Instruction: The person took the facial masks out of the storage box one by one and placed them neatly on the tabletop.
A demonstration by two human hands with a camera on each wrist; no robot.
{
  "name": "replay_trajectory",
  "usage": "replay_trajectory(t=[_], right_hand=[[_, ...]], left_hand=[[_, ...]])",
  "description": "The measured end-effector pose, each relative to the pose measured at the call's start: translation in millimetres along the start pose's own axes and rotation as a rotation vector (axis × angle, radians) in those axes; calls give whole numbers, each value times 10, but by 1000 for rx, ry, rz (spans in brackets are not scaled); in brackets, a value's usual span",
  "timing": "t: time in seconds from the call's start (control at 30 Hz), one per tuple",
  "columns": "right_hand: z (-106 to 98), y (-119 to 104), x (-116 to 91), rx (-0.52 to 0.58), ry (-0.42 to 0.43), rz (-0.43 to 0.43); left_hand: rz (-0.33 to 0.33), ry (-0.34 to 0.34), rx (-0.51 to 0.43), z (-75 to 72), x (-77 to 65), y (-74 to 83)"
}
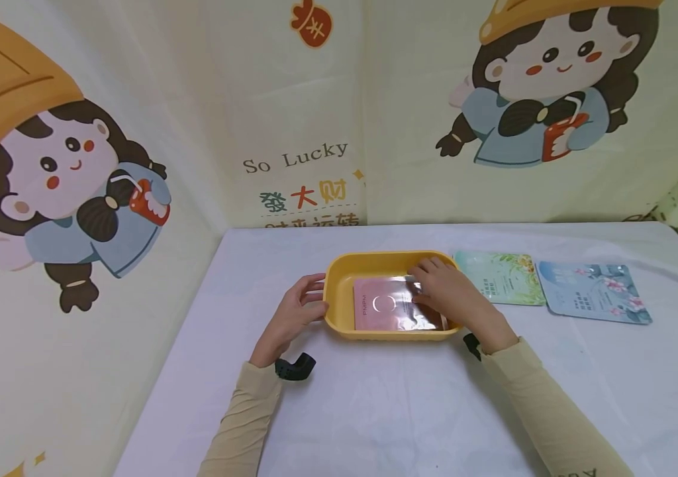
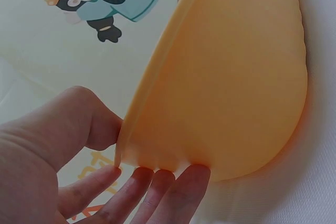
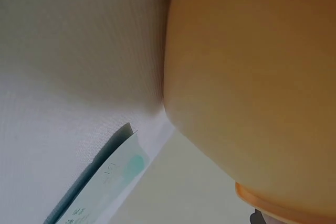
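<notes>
A yellow plastic tray [image 1: 339,318] with rounded corners stands on the white-covered table. Inside it lies a shiny pink sachet [image 1: 375,305], its right end partly hidden by my right hand [image 1: 449,291]. That hand reaches over the tray's right side and holds the sachet, thumb over its face and fingers by its far edge. At the tray's left end my left hand [image 1: 297,315] touches the outside, fingers fairly straight. The left wrist view shows its fingertips [image 2: 191,177] against the outer wall and the thumb by the rim. The right wrist view shows only the tray's outer wall [image 3: 252,93], not the fingers.
Right of the tray lie a green floral sachet [image 1: 506,278] and a blue floral sachet [image 1: 598,291], side by side. Behind the table hangs a cream cloth [image 1: 410,185] with cartoon prints. Each wrist wears a black device [image 1: 295,367].
</notes>
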State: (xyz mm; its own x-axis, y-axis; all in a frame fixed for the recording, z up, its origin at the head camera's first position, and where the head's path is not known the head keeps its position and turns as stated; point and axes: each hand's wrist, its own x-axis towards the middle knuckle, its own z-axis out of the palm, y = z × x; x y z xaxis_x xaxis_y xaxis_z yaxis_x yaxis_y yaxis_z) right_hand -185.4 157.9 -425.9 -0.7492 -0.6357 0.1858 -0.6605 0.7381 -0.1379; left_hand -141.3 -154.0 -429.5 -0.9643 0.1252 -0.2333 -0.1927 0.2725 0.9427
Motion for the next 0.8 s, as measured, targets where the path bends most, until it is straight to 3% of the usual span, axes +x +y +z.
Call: replay_trajectory(t=[0.37, 0.8], right_hand=[[-3, 16, 21, 15, 32, -6], [23, -18, 47, 21, -1, 40]], left_hand=[[45, 19, -5, 14, -27, -19], [32, 32, 2, 8, -30, -19]])
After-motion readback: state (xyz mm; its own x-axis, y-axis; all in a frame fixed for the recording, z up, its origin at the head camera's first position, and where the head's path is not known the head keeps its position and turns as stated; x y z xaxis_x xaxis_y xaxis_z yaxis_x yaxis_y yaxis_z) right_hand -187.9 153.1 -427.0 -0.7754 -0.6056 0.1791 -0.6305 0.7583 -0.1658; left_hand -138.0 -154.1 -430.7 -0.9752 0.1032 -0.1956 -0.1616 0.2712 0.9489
